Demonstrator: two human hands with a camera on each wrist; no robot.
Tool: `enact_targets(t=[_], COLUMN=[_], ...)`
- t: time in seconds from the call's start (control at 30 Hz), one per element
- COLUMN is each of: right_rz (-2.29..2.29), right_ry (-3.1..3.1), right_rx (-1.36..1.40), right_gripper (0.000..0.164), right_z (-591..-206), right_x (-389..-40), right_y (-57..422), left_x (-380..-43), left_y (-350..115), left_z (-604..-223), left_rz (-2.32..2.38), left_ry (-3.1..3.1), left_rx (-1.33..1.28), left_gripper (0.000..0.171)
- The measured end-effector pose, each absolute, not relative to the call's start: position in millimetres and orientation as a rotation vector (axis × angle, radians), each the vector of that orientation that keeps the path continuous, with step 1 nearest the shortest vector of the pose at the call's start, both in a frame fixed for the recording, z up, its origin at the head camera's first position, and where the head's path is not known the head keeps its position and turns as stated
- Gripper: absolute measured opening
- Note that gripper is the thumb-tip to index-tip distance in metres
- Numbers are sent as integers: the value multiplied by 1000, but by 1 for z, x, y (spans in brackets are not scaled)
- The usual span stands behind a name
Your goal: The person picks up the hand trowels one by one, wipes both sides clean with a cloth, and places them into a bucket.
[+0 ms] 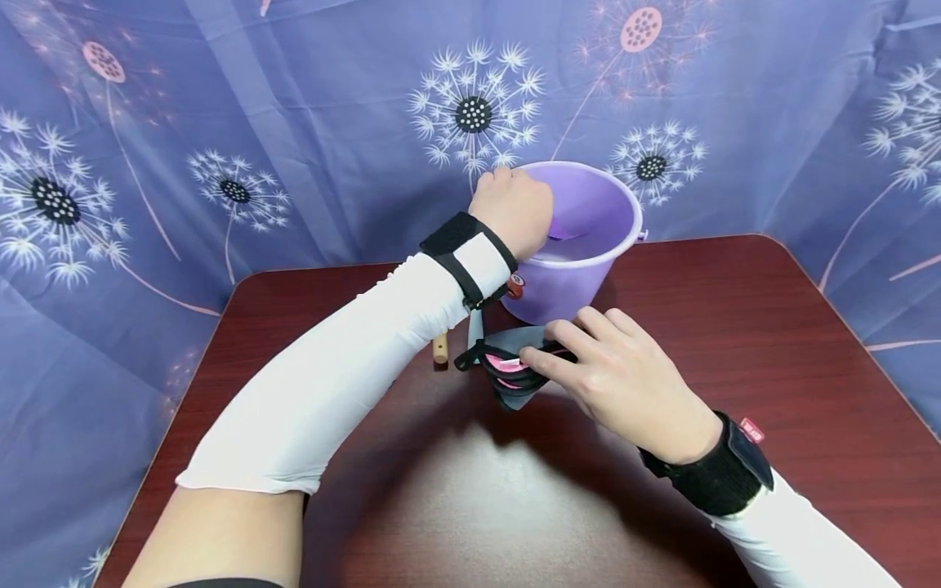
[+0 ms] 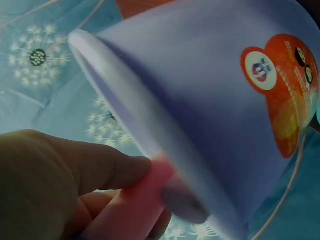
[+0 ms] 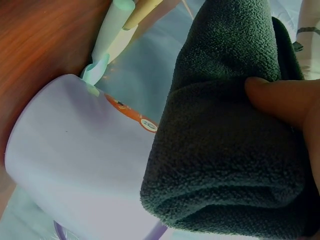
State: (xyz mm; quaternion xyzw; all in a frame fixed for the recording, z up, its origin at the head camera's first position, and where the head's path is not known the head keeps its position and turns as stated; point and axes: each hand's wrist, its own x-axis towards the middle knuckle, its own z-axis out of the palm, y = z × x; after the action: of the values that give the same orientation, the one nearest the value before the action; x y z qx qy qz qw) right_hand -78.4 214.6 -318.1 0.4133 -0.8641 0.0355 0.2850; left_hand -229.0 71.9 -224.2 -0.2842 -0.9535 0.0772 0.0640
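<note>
My left hand [image 1: 512,211] is at the left side of the rim of a purple bucket [image 1: 560,290]. In the left wrist view its thumb and fingers pinch a smooth pink handle-like piece [image 2: 137,207] beside the rim; what it belongs to is hidden. Just in front of the bucket, my right hand [image 1: 625,380] holds a folded dark grey towel [image 3: 230,150], thumb pressed on the fuzzy cloth. A black-and-pink strapped bundle [image 1: 507,367] lies against the towel under the right fingertips.
A wooden handle [image 1: 439,349] and a pale mint handle [image 1: 475,327] lie left of the bucket, partly covered by the left arm. The dark red table [image 1: 735,327] ends at a blue dandelion-print curtain [image 1: 331,122]. An orange sticker [image 2: 287,95] marks the bucket's side.
</note>
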Motion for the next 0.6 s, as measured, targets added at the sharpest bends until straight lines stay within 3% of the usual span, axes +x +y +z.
enact_targets(t=[0.6], right_rz=[80], right_ry=[-2331], right_rx=[1125], right_gripper=[40], right_z=[-322], right_x=[-78], right_y=[211], left_x=[-234], left_y=[88], left_z=[-242], left_rz=[300], left_ry=[-2939], left_rx=[-895], left_gripper=[32])
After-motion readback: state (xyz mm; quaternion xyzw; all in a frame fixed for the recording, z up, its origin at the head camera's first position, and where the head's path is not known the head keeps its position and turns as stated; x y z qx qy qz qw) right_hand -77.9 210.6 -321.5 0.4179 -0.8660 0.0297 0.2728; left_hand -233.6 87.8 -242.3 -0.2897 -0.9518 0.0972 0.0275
